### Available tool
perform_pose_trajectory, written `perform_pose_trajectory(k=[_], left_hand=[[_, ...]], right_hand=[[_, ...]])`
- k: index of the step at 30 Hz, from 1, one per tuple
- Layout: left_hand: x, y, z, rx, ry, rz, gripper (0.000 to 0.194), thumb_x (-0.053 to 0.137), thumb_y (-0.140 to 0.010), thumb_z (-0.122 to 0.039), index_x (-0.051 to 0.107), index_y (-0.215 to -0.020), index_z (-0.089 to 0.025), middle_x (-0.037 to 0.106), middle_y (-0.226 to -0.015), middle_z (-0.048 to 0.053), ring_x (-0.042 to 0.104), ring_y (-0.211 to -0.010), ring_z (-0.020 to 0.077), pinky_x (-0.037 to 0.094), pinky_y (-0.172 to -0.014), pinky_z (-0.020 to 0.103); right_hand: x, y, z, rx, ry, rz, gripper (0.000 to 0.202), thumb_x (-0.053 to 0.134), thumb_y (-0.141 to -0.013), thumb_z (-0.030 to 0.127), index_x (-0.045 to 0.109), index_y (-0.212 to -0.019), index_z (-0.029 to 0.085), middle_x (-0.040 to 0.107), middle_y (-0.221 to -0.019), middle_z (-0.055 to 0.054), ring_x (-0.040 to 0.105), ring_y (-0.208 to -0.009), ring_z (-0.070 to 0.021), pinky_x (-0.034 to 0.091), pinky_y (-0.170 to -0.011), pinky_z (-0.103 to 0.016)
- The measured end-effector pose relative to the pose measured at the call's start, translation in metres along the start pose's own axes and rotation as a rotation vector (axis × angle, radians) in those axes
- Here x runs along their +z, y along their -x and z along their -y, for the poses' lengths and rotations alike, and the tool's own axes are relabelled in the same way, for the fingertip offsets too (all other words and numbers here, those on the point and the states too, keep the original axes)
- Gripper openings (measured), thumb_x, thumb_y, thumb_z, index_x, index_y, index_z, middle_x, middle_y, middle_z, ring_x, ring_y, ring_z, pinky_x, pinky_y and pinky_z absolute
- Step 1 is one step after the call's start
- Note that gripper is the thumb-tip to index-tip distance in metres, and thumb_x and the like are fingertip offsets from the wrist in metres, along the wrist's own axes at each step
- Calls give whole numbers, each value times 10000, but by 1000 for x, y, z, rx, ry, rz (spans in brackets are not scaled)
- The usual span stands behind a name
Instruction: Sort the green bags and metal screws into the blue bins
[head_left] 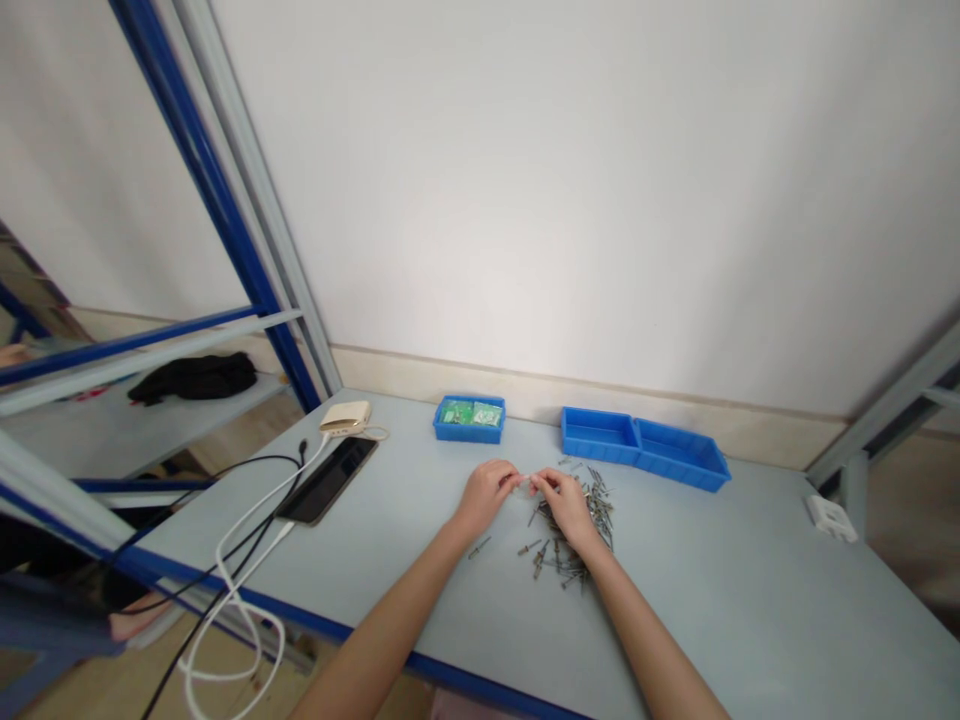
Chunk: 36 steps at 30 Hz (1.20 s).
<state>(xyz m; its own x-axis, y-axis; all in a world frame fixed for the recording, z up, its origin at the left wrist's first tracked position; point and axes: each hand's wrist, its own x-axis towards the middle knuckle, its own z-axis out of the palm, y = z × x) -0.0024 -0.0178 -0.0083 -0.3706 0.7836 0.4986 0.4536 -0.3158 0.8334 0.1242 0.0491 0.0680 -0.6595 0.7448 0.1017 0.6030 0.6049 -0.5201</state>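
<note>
My left hand [487,498] is closed in a pinch, thumb against fingers, over the middle of the table. My right hand [566,505] pinches too, its fingertips almost meeting those of the left. Between the fingertips shows a small pale, partly see-through thing [526,480], too small to name. Under and around my right hand lies a loose pile of thin metal pins with thicker ends [600,508], which look like blind rivets. A single pin [478,548] lies apart, below my left hand. The right hand hides part of the pile.
A small blue bin [469,433] with green and white packets stands at the back. Two joined blue bins [639,456] stand to its right by the wall. At left lie a phone [330,480], a cream-coloured device [345,417] and cables; a white adapter [831,518] lies far right.
</note>
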Motion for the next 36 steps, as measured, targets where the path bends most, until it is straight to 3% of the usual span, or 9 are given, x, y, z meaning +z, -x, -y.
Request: perform_pose_trajectory(k=[5,11,18,21,26,31,36], left_hand=[[0,2,0,-65,37,19,352,408,-866,-341,527,-580,-173,556,-599,20,497,-623,151,363,-642,257],[0,2,-1,-62,146,10,230,391,-866,-316,552,-777,-177,565,-667,3,513,-663,145,371,-667,242],[1,2,-1,-120,116,22,461,325,-889,-412,415,-503,-176,444,-490,-22,436,-520,120,326,-573,237],[1,3,-2,-134,130,29,456,320,-891,-417,432,-520,-175,454,-488,-23,444,-510,119,325,-566,238],[-1,3,-5,-128,160,23,301,356,-882,-362,522,-710,-178,522,-567,-28,471,-544,122,337,-586,235],[1,3,-2,-155,129,38,445,348,-875,-425,438,-518,-175,439,-471,-31,434,-490,112,312,-546,232],[1,4,0,-158,143,16,481,313,-881,-458,425,-509,-173,448,-472,-28,452,-496,112,323,-563,230]], right_hand=[[4,-3,-6,-12,-21,-2,381,420,-805,434,551,-568,166,522,-522,9,456,-546,-129,326,-566,-235],[5,-4,-5,-31,-128,-23,314,427,-782,418,567,-665,162,573,-642,-14,476,-602,-143,344,-598,-241],[5,-2,-3,-15,-127,50,358,398,-823,406,499,-581,164,423,-503,34,396,-510,-109,297,-524,-222],[6,-2,-4,-9,-144,59,369,400,-833,405,493,-570,163,404,-493,39,391,-502,-103,300,-519,-218],[6,-4,-7,-28,-170,10,284,445,-811,375,574,-690,153,516,-600,14,430,-558,-112,331,-554,-219],[7,-4,-9,-28,-149,46,360,423,-827,407,532,-590,158,457,-515,27,413,-514,-107,319,-525,-217],[4,-3,-7,-40,-135,59,385,411,-834,420,533,-579,158,434,-499,32,408,-503,-105,301,-508,-214]])
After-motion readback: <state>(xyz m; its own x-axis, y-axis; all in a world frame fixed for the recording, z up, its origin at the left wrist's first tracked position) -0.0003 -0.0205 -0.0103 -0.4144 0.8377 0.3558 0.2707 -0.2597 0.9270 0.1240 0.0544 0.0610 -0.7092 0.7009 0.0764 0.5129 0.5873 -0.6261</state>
